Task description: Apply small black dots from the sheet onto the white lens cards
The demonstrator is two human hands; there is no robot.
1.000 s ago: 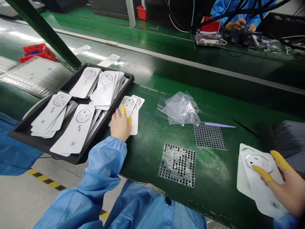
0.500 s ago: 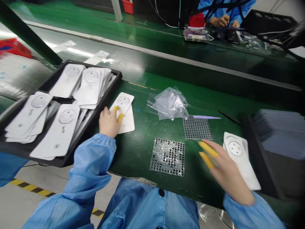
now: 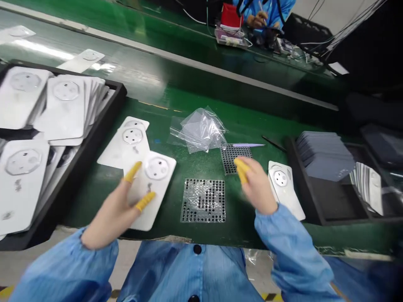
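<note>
My left hand (image 3: 119, 205), yellow finger cots on two of its fingers, holds a white plastic panel (image 3: 157, 188) with a round recess near the table's front edge. Those fingers lie apart across its left part. Just behind are two overlapping white panels (image 3: 126, 144). My right hand (image 3: 255, 182) has its yellow-covered fingers pinched together over the near right corner of a sheet of small black dots (image 3: 228, 157); anything between the fingertips is too small to make out. Between the hands lies a second clear sheet of black dots (image 3: 203, 201), with many dots gone from its middle.
A black tray (image 3: 103, 113) of stacked white panels stands left. Clear plastic film (image 3: 203, 130), purple tweezers (image 3: 248, 145) and a dark stick (image 3: 273, 143) lie behind. At right are white panels (image 3: 285, 188) and a black tray (image 3: 333, 209) with grey plates (image 3: 327, 155). A co-worker's hands (image 3: 258, 20) work beyond.
My left hand has brought a white panel toward me and to the right of the others. My right hand has moved to the dot sheet, its fingers closing together. The view has shifted right.
</note>
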